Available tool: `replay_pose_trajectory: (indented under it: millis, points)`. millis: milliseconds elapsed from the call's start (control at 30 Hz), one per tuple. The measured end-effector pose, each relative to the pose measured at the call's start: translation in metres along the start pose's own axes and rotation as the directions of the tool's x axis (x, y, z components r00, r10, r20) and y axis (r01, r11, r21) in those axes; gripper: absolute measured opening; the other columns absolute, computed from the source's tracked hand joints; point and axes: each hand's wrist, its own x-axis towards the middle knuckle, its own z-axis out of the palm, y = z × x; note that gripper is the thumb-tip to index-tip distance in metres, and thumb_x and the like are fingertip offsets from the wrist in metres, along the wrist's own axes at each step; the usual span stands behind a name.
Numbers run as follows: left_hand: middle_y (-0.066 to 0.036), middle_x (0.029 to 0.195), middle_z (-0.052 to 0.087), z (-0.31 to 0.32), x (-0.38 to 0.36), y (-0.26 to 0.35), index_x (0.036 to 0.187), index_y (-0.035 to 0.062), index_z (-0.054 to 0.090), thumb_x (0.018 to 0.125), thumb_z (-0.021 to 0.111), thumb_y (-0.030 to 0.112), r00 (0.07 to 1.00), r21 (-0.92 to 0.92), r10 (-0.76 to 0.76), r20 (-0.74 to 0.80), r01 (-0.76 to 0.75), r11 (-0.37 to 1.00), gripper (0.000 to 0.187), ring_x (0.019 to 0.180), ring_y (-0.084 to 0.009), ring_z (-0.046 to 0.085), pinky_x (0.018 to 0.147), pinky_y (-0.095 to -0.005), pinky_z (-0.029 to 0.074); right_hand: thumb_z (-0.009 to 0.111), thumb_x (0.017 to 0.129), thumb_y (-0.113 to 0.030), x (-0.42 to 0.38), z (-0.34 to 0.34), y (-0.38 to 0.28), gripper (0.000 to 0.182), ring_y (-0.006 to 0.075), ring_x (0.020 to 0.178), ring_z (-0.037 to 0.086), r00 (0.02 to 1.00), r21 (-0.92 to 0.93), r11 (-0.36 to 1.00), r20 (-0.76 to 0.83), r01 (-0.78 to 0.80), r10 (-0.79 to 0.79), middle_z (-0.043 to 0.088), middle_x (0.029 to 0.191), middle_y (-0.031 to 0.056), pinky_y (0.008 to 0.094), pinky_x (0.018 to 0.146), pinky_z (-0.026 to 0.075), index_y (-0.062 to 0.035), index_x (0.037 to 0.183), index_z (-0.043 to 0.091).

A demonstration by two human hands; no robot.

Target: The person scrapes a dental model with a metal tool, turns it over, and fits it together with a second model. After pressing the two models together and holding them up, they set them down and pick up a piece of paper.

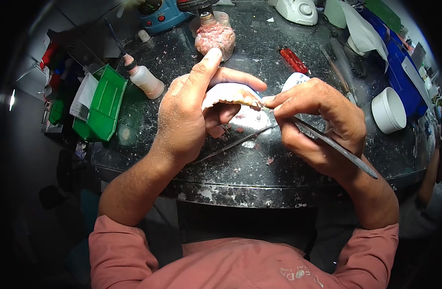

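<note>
A pale dental model with a curved row of teeth [233, 95] is held in my left hand [187, 103], thumb raised and fingers around and beneath it. My right hand [322, 118] pinches a thin metal carving tool [339, 148], whose wide flat end points down to the right. The fingertips of my right hand are at the right end of the teeth, and the tool's working tip is mostly hidden there. Below the model a second slim metal instrument [235, 143] lies on the dark, speckled bench [225, 179].
Around the bench stand a green bin [106, 103], a capped bottle [146, 82], a lump of pink material [214, 39], a red-handled tool [294, 60], a white tub [389, 111], a blue device [161, 17] and a white device [296, 10]. Part of another person's arm [429, 176] shows at right.
</note>
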Motion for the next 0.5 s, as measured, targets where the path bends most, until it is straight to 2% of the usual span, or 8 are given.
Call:
replay_pose_trajectory:
  millis: [267, 500]
  points:
    - [0.004, 0.05, 0.045, 0.0004, 0.0028, -0.0008, 0.102, -0.0075, 0.069, 0.103, 0.031, 0.051, 1.0, 0.017, -0.005, -0.007, 0.005, 1.0, 0.07, 0.041, -0.0013, 0.027, 0.039, -0.0167, 0.024, 0.069, 0.069, 0.011, -0.0011, 0.0029, 0.0023, 0.024, 0.0229, 0.084, 0.07, 1.0, 0.014, 1.0, -0.013, 0.014, -0.014, 0.071, 0.09, 0.0152, 0.0328, 0.076, 0.055, 0.0001, 0.09, 0.065]
    - [0.001, 0.055, 0.053, -0.0039, 0.0022, 0.002, 0.1, -0.0075, 0.07, 0.103, 0.031, 0.049, 0.999, 0.036, -0.036, 0.035, 0.035, 0.999, 0.069, 0.042, -0.0012, 0.03, 0.038, -0.0162, 0.023, 0.068, 0.069, 0.012, -0.0024, 0.0031, 0.0013, 0.024, 0.0227, 0.084, 0.07, 1.0, 0.028, 0.999, 0.008, -0.025, 0.025, 0.07, 0.09, 0.0151, 0.0324, 0.076, 0.054, 0.0001, 0.09, 0.065]
